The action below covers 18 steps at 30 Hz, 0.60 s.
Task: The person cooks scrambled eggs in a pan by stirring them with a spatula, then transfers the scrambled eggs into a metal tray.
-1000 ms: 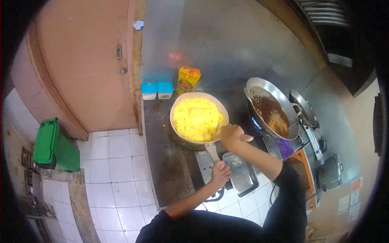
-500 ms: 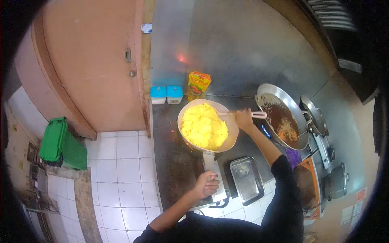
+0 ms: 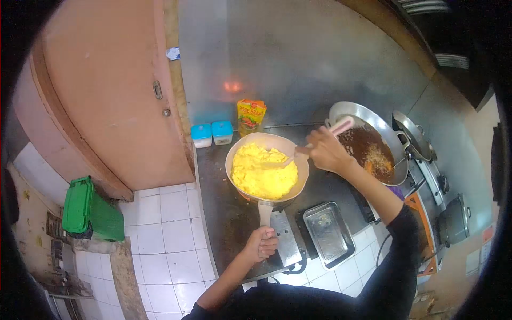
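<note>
A light-coloured frying pan (image 3: 303, 173) sits over a portable gas stove (image 3: 286, 242), full of soft yellow scrambled egg (image 3: 261, 176). My left hand (image 3: 260, 244) is wrapped around the pan's pale handle (image 3: 265, 212), on the near side of the pan. Above the pan's right rim, my right hand (image 3: 326, 151) grips a pink-handled spatula (image 3: 342, 125). The spatula's handle tilts up to the right, and its blade rests in the egg.
To the right stands a large wok (image 3: 346, 111) with dark oil and frying food. A metal tray (image 3: 328, 232) lies before it. Two blue-lidded tubs (image 3: 222, 129) and a yellow cooking oil pouch (image 3: 250, 113) stand behind the pan. A green bin (image 3: 90, 210) is at left.
The egg mass looks flatter and more spread out. My right hand has raised the spatula's handle end to a steeper tilt, its blade reaching deeper into the egg. The camera view has shifted slightly.
</note>
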Available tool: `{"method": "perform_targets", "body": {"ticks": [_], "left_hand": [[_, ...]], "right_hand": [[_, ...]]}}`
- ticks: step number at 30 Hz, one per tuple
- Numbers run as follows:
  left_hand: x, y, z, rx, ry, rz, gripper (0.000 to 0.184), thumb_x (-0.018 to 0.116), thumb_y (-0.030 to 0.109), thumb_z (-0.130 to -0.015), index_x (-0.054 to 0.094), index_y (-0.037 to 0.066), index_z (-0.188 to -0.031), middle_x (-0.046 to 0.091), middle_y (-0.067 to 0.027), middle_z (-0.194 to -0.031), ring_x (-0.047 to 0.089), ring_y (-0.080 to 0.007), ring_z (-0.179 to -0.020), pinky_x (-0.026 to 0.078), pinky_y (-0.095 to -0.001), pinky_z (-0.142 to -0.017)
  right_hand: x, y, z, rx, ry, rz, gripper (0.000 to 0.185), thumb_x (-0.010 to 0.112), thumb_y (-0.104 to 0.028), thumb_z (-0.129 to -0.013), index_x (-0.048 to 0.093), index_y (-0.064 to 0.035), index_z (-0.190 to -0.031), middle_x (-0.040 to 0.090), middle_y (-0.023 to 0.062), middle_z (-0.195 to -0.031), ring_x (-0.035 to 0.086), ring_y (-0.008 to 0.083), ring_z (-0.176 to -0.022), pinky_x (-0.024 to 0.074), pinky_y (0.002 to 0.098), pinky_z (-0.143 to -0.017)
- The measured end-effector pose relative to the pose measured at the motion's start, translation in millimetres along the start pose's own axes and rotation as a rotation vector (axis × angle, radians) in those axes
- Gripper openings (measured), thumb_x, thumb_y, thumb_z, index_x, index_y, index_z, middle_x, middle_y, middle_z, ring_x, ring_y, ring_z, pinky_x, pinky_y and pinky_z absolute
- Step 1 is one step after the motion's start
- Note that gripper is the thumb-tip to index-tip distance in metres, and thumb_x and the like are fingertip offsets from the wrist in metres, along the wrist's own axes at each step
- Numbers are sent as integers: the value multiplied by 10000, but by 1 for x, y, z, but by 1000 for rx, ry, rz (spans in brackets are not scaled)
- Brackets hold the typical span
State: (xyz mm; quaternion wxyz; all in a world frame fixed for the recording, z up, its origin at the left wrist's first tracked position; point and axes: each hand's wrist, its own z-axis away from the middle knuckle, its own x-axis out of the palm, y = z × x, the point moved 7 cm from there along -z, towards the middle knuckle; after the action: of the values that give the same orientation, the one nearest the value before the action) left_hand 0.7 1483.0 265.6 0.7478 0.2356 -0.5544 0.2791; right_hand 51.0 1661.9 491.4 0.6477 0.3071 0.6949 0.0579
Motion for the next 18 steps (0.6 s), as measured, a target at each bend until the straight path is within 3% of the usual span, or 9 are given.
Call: {"method": "perform_targets", "body": {"ticks": [2, 3, 4, 6, 8, 10, 11, 13, 18], "left_hand": [[1, 0, 0, -8, 7, -8, 245, 438, 230, -826, 417, 144, -598, 257, 66, -410, 228, -43, -305, 215, -193, -279], [1, -1, 0, -2, -6, -3, 247, 441, 230, -825, 417, 144, -595, 256, 67, -410, 226, -42, -305, 215, -192, -279], [2, 0, 0, 7, -20, 1, 250, 443, 230, -825, 417, 144, -591, 255, 68, -410, 225, -41, -306, 215, -192, -279], [1, 0, 0, 21, 6, 5, 252, 448, 230, -824, 418, 143, -589, 255, 68, -409, 222, -41, -306, 213, -191, -281], [2, -1, -2, 38, 28, 17, 254, 453, 229, -822, 419, 143, -586, 255, 69, -409, 220, -41, -307, 210, -189, -282], [8, -5, -5, 42, 3, 34, 256, 459, 226, -821, 420, 146, -582, 253, 70, -407, 215, -40, -308, 203, -187, -287], [9, -7, -6, 44, 5, 36, 256, 459, 226, -821, 420, 146, -582, 253, 70, -407, 215, -40, -308, 203, -187, -287], [8, -9, -8, 47, 63, 35, 255, 464, 230, -820, 420, 147, -582, 252, 71, -408, 214, -41, -312, 199, -188, -292], [5, -9, -10, 52, 59, 18, 256, 469, 234, -816, 417, 150, -581, 254, 69, -410, 215, -43, -314, 202, -192, -293]], "right_hand": [[-4, 14, 13, 203, -179, 149, 252, 559, -197, -684, 653, -215, -918, 577, 49, -694, 561, 196, -735, 347, 334, -786], [1, 19, 21, 319, -370, 47, 226, 570, -282, -694, 645, -156, -866, 614, 83, -731, 606, 226, -732, 402, 353, -782], [1, 15, 25, 319, -367, 48, 226, 570, -282, -694, 645, -156, -866, 614, 83, -731, 606, 226, -732, 402, 353, -782], [17, 12, 50, 508, -591, -51, 268, 538, -325, -752, 628, -85, -828, 624, 127, -775, 623, 262, -765, 463, 406, -711], [47, -7, 72, 518, -552, -136, 223, 501, -264, -779, 644, -92, -773, 627, 155, -756, 629, 314, -721, 473, 491, -702], [69, -30, 78, 732, -649, -319, 245, 488, -252, -785, 635, -56, -775, 620, 177, -772, 619, 335, -763, 474, 468, -731], [67, -45, 71, 729, -649, -321, 245, 488, -252, -785, 635, -56, -775, 620, 177, -772, 619, 335, -763, 474, 468, -731], [50, -56, 54, 852, -330, -544, 229, 489, -220, -770, 622, -34, -770, 611, 191, -795, 606, 351, -773, 472, 450, -727], [128, -51, 50, 897, -300, -646, 204, 490, -176, -769, 634, -54, -847, 602, 207, -829, 594, 368, -773, 460, 455, -689]]}}
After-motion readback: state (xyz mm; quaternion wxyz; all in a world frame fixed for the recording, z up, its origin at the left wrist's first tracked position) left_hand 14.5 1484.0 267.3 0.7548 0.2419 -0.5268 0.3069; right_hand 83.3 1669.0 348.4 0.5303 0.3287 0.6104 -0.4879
